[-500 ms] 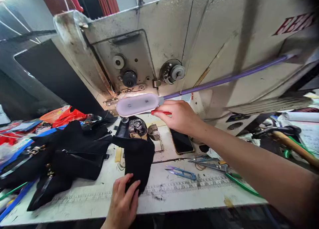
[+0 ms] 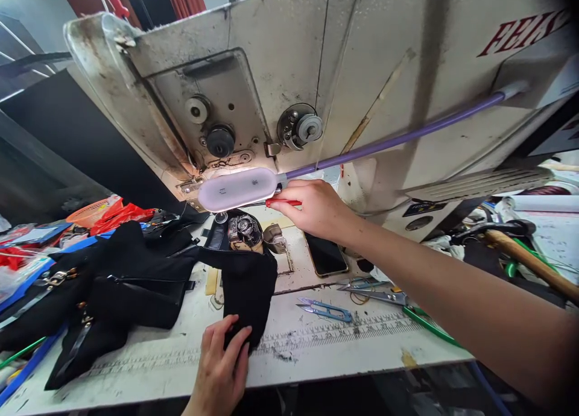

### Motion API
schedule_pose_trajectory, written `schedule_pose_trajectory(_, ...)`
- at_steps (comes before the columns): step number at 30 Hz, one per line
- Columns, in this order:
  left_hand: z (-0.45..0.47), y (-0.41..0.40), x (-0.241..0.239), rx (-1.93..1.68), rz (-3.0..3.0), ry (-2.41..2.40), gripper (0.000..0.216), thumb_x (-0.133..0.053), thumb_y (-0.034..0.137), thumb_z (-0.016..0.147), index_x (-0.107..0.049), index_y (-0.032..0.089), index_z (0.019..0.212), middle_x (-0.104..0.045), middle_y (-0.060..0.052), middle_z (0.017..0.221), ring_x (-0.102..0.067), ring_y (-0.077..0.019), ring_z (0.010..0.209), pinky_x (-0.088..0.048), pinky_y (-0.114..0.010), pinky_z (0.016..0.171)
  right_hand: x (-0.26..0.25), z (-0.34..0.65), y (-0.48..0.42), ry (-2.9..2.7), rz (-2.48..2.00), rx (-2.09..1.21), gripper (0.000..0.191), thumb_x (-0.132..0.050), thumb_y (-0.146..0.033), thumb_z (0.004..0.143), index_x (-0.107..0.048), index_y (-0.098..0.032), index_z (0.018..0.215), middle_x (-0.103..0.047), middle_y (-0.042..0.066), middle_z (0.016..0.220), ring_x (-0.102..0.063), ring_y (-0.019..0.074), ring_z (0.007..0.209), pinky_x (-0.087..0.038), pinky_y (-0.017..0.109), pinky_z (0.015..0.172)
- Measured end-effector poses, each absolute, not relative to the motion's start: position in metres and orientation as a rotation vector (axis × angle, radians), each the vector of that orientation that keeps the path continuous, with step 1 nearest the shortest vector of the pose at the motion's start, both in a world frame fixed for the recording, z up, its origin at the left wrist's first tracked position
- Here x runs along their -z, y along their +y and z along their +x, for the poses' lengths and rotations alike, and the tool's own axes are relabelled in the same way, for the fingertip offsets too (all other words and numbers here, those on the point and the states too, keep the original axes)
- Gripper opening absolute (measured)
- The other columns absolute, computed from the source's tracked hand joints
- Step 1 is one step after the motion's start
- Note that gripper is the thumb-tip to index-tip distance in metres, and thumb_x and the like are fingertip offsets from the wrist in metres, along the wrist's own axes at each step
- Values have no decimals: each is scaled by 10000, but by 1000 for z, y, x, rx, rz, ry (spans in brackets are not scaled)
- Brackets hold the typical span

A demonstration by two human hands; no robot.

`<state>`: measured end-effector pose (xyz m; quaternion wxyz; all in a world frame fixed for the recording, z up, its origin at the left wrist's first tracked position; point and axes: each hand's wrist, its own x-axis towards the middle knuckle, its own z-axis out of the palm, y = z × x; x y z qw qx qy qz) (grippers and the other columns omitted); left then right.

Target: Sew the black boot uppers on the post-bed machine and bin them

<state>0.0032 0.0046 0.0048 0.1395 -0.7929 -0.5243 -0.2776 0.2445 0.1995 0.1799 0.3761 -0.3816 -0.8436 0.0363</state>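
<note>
My right hand (image 2: 316, 208) reaches under the sewing machine head (image 2: 316, 60) and pinches a thin red-handled tool (image 2: 283, 203), its tip hidden behind the white lamp (image 2: 237, 189) on a purple gooseneck (image 2: 398, 140). My left hand (image 2: 224, 362) lies near the table's front edge, fingers curled over the lower end of a black fabric piece (image 2: 246, 289). That piece runs up to the metal presser foot and needle area (image 2: 244, 230).
A pile of black bag parts with zips (image 2: 122, 283) covers the table's left side. A dark phone (image 2: 324, 254) lies by the needle plate. Blue thread snips (image 2: 325, 309) and green-handled scissors (image 2: 407, 313) rest along the printed ruler (image 2: 339, 331). A wooden handle (image 2: 529, 262) lies far right.
The view has shifted slightly; my right hand with the red tool sits a little further left under the lamp. My left hand stays on the black fabric.
</note>
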Motion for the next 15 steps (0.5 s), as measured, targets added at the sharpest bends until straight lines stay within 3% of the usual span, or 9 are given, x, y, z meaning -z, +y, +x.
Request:
schedule_pose_trajectory(10, 5, 5, -7, 778, -2290, -1506, 316, -551, 41, 838, -618, 180, 1114, -504, -140, 1185, -508, -257, 1054, -511, -410, 842, -176, 243, 206, -2125, -919, -64, 233, -648, -283, 874, -708, -159, 687, -566, 0, 653, -499, 132, 649, -335, 253, 603)
schedule_pose_trajectory(15, 5, 6, -4, 750, -2264, -1496, 313, -561, 59, 836, -624, 194, 1112, -522, -136, 1176, -517, -262, 1046, -508, -405, 831, -155, 239, 219, -2045, -669, 280, 216, -572, -238, 929, -711, -169, 779, -604, 30, 750, -501, 161, 719, -411, 285, 702)
